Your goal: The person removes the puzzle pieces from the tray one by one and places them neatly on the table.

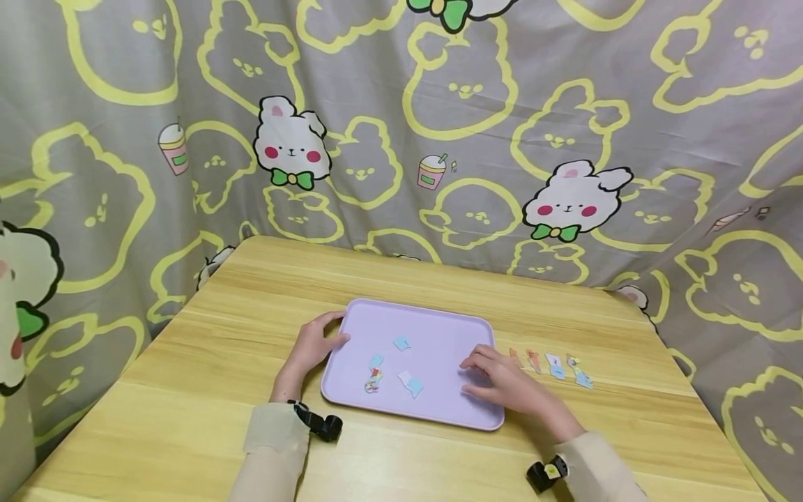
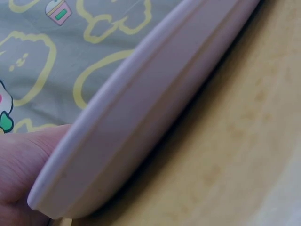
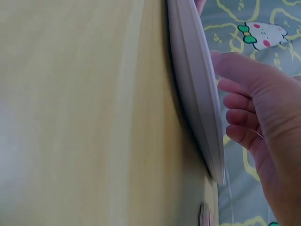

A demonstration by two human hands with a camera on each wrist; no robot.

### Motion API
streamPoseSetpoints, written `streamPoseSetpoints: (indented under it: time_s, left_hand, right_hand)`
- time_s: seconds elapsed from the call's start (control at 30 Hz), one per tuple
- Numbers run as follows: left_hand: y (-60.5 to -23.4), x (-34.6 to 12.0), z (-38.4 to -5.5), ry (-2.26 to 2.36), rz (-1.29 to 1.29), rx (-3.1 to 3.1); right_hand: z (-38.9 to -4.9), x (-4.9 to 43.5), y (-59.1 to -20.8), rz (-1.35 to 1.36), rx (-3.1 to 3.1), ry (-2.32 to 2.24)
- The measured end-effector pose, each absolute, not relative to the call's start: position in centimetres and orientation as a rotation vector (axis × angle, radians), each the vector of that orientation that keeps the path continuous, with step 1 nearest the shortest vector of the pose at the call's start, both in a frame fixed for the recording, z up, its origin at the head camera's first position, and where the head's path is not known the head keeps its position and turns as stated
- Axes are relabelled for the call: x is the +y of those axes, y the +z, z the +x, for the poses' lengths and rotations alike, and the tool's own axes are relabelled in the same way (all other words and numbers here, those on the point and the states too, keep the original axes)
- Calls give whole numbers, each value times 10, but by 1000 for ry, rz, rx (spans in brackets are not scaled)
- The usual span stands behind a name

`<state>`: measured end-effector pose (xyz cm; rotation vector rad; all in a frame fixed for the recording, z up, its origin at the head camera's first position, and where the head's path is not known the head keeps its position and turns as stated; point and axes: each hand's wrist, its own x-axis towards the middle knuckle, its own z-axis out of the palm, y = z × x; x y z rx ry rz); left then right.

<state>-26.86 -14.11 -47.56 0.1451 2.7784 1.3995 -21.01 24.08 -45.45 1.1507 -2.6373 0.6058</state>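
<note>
A lilac tray (image 1: 433, 328) lies on the wooden table. Its left edge is held by my left hand (image 1: 311, 346), the thumb over the rim; in the left wrist view the tray's side wall hides most of that hand. On the tray are small flat picture pieces: a light-blue one (image 1: 402, 343), a white-and-blue one (image 1: 411, 384) and a colourful strip (image 1: 374, 374) toward the left. Over the tray's right side hovers my right hand (image 1: 505, 382), fingers loosely bent and apart from the thumb, holding nothing visible.
Right of the tray, several more picture pieces (image 1: 555, 366) lie in a row on the table (image 1: 188, 390), close to my right hand. A grey patterned curtain (image 1: 376, 139) hangs behind the table and along its sides.
</note>
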Motion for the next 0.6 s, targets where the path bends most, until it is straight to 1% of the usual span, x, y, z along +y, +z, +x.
streamPoseSetpoints:
  time_s: [0.6]
  left_hand:
    - [-476, -141, -269, 1425, 150, 2781]
  right_hand:
    - [-219, 185, -453, 1333, -2644, 490]
